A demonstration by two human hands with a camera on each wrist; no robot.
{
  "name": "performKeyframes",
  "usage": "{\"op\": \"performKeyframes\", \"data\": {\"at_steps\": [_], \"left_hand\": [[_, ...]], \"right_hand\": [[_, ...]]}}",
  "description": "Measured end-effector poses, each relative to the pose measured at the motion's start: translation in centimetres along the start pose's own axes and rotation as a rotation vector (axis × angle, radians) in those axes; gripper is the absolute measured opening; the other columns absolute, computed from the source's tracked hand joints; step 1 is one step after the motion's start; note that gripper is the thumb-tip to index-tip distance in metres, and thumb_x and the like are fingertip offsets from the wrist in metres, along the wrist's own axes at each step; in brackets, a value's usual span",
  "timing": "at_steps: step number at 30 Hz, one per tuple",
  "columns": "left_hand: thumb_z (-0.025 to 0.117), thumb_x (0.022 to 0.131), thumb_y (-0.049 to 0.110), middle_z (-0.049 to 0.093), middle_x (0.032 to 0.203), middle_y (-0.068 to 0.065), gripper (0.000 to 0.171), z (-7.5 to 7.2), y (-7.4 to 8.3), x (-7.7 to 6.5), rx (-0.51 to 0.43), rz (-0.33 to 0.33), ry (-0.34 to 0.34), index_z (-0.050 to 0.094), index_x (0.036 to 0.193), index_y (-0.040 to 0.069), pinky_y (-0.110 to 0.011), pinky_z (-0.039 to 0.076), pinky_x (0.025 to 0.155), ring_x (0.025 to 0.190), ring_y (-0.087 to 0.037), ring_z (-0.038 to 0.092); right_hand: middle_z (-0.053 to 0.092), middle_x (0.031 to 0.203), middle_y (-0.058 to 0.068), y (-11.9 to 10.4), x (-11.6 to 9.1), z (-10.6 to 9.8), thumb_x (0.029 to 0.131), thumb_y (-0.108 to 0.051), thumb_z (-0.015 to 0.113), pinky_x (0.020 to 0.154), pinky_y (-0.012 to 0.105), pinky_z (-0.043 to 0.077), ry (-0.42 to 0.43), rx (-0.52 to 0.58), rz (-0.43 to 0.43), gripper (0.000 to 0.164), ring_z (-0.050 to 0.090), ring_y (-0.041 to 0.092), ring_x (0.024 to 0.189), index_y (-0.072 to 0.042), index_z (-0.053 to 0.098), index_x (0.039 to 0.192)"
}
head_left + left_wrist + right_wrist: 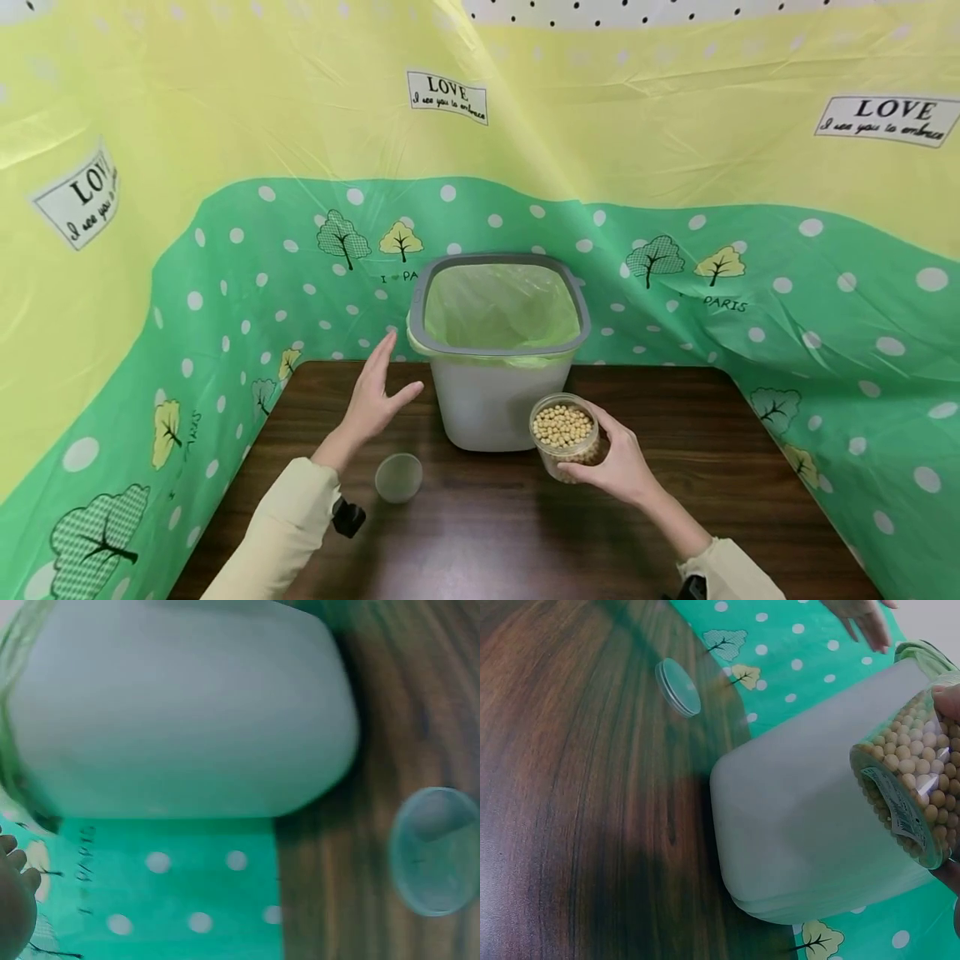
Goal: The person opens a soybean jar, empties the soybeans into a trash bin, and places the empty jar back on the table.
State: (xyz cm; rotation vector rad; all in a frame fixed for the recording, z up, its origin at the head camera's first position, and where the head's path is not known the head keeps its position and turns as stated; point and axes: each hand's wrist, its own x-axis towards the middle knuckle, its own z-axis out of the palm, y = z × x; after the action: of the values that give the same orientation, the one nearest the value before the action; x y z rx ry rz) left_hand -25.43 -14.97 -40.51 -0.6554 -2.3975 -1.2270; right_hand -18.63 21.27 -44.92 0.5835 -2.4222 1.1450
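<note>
Tan round beans [561, 425] fill the colourless, clear round jar [553, 468], whose label [900, 814] is pale with dark print. The light-grey tapered bin [491, 408] has a darker grey rim [418, 312] and a translucent pale-green plastic liner [502, 308]. The round, flat lid [399, 478] is clear. Streaky grain patterns the dark-brown wooden table [480, 533]. The long sleeves [288, 517] are cream. The backdrop sheet [570, 158] is yellow above, white-dotted green below, with yellow and checked trees [342, 237] and black-lettered white signs [448, 97]
</note>
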Motion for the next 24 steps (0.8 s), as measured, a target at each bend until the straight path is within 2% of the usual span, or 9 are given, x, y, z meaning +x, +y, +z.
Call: {"op": "performKeyframes", "data": {"at_steps": [6, 9, 13, 17, 24], "left_hand": [[0.056, 0.084, 0.05, 0.017, 0.15, -0.01, 0.085, -1.1, 1.6, 3.2, 0.105, 0.048, -0.044, 0.015, 0.146, 0.008, -0.051, 0.019, 0.107, 0.137, -0.025, 0.015], [0.055, 0.082, 0.055, 0.015, 0.151, -0.009, 0.089, -1.4, 2.0, 4.6, 0.17, 0.036, -0.073, 0.013, 0.146, 0.009, -0.05, 0.018, 0.107, 0.137, -0.025, 0.013], [0.053, 0.081, 0.059, 0.012, 0.151, -0.008, 0.093, -1.5, 2.1, 6.0, 0.223, -0.005, -0.123, 0.011, 0.146, 0.008, -0.048, 0.018, 0.108, 0.138, -0.024, 0.011], [0.054, 0.081, 0.059, 0.013, 0.151, -0.01, 0.093, -1.5, 1.7, 6.6, 0.23, -0.053, -0.164, 0.012, 0.146, 0.006, -0.047, 0.018, 0.108, 0.138, -0.025, 0.011], [0.056, 0.081, 0.056, 0.018, 0.149, -0.011, 0.09, -1.3, 1.2, 6.7, 0.232, -0.098, -0.205, 0.018, 0.145, 0.006, -0.048, 0.021, 0.107, 0.137, -0.026, 0.016]], "right_hand": [[0.055, 0.123, 0.003, -0.2, 0.0, 0.3, 0.056, -0.026, 0.087, 0.085, 0.021, 0.043, -0.019, 0.021, 0.004, 0.091, 0.053, 0.017, 0.107, -0.018, 0.043, 0.135], [0.055, 0.123, 0.004, -0.6, 0.1, 0.4, 0.056, -0.024, 0.088, 0.085, 0.021, 0.043, -0.031, 0.02, 0.012, 0.091, 0.053, 0.018, 0.108, -0.016, 0.043, 0.135], [0.055, 0.121, 0.01, -2.2, 0.3, 0.0, 0.054, -0.017, 0.088, 0.085, 0.017, 0.042, -0.03, 0.038, 0.003, 0.09, 0.054, 0.023, 0.107, -0.008, 0.045, 0.133], [0.056, 0.12, 0.015, -3.9, 0.6, -0.5, 0.054, -0.012, 0.087, 0.085, 0.013, 0.04, -0.028, 0.054, -0.004, 0.087, 0.054, 0.028, 0.105, -0.001, 0.046, 0.13], [0.057, 0.119, 0.013, -4.5, 0.7, -1.0, 0.053, -0.012, 0.088, 0.085, 0.013, 0.039, -0.013, 0.035, 0.022, 0.087, 0.054, 0.026, 0.105, -0.001, 0.047, 0.129]]}}
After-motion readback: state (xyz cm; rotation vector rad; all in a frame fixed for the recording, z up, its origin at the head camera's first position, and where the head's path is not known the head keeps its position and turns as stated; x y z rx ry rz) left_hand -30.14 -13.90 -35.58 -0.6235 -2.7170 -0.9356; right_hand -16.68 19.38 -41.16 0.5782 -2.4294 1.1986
